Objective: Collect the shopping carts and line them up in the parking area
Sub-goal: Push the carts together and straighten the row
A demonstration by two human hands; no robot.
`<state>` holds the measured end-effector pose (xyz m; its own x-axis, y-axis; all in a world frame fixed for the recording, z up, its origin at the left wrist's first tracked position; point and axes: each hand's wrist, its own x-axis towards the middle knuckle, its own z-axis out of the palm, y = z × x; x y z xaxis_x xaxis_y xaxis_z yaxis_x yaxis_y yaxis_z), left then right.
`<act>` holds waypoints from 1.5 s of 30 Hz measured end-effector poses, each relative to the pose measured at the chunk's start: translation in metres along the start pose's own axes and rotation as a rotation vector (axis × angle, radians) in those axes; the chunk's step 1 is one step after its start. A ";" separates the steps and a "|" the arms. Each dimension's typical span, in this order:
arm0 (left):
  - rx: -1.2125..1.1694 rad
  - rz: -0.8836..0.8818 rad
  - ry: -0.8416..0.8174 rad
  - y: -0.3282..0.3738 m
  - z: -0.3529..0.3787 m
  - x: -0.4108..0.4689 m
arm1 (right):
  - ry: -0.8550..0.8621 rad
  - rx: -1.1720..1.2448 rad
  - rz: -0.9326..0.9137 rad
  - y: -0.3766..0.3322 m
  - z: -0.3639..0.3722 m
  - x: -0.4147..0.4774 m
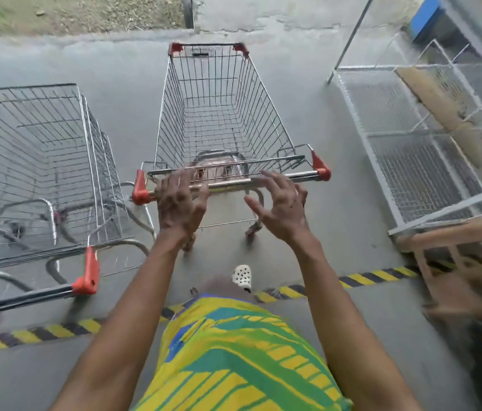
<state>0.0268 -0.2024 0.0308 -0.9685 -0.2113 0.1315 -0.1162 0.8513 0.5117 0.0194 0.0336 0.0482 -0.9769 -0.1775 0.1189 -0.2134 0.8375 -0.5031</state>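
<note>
A wire shopping cart [219,114] with red corner caps stands straight ahead of me on the concrete, its push bar [311,174] facing me. My left hand [179,203] lies over the left part of the bar with its fingers stretched forward. My right hand [281,204] hovers just behind the bar's right part, fingers spread and holding nothing. To the left stands a row of nested carts [35,161], its nearest handle [26,298] with a red end cap close to my left arm.
White wire racks [411,143] with cardboard on them stand to the right. A wooden chair [456,262] sits at right, close to me. A yellow-and-black striped strip [56,330] crosses the floor under my feet. A grass verge lies beyond the concrete.
</note>
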 end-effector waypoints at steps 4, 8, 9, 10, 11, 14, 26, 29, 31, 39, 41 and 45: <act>0.144 0.025 -0.028 0.002 0.009 -0.011 | -0.031 0.012 -0.023 0.017 -0.001 0.019; 0.156 0.009 -0.121 0.007 -0.003 -0.016 | -0.060 -0.022 -0.097 0.033 0.003 0.019; 0.168 -0.007 -0.156 0.010 -0.006 -0.018 | -0.065 -0.025 -0.109 0.035 0.002 0.018; 0.182 -0.023 -0.179 0.013 -0.008 -0.018 | -0.063 -0.018 -0.111 0.037 0.001 0.019; 0.194 -0.038 -0.201 0.015 -0.008 -0.019 | -0.063 -0.024 -0.111 0.041 0.000 0.022; 0.234 -0.112 -0.328 0.024 -0.003 -0.023 | -0.185 -0.156 -0.119 0.052 0.001 0.034; 0.251 -0.011 -0.159 -0.002 0.020 0.060 | -0.034 -0.202 -0.059 0.047 0.032 0.116; 0.248 0.027 -0.181 -0.005 0.029 0.112 | -0.006 -0.209 -0.052 0.049 0.035 0.166; 0.271 0.054 -0.201 -0.002 0.035 0.145 | -0.029 -0.212 -0.043 0.054 0.032 0.201; 0.299 0.077 -0.264 0.008 0.069 0.292 | -0.159 -0.345 0.006 0.082 0.030 0.353; 0.298 0.079 -0.254 0.012 0.079 0.331 | -0.155 -0.338 -0.004 0.090 0.030 0.392; 0.321 0.066 -0.250 0.025 0.099 0.416 | -0.168 -0.363 -0.004 0.108 0.029 0.480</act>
<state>-0.4010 -0.2215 0.0139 -0.9952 -0.0621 -0.0752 -0.0769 0.9741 0.2127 -0.4725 0.0236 0.0259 -0.9706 -0.2381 -0.0364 -0.2292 0.9594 -0.1645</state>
